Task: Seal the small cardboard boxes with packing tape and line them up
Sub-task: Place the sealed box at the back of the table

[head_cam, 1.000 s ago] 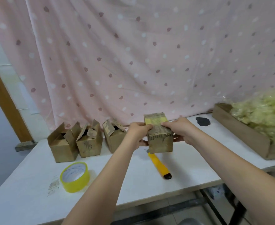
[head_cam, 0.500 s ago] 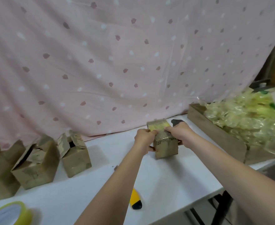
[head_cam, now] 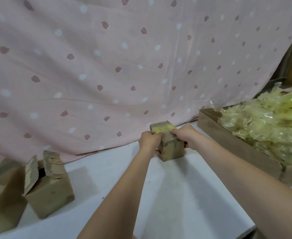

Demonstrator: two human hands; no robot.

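A small cardboard box (head_cam: 172,149) with yellow tape over its closed top stands on the white table (head_cam: 185,195), close to the pink curtain. My left hand (head_cam: 149,141) grips its left side with fingers curled over the top edge. My right hand (head_cam: 185,136) grips its right side the same way. Two other small boxes stand at the left with their flaps open: one (head_cam: 48,187) nearer the middle, another (head_cam: 2,195) cut off by the frame's edge.
A long cardboard tray (head_cam: 231,144) heaped with crumpled yellowish plastic (head_cam: 266,125) lies at the right, close beside the held box. The pink spotted curtain (head_cam: 124,66) hangs along the table's back. The table's front edge runs near the lower right.
Both hands have carried the taped box to the right and back, toward the curtain and the tray. The view swung right; the tape roll and yellow knife left the frame.
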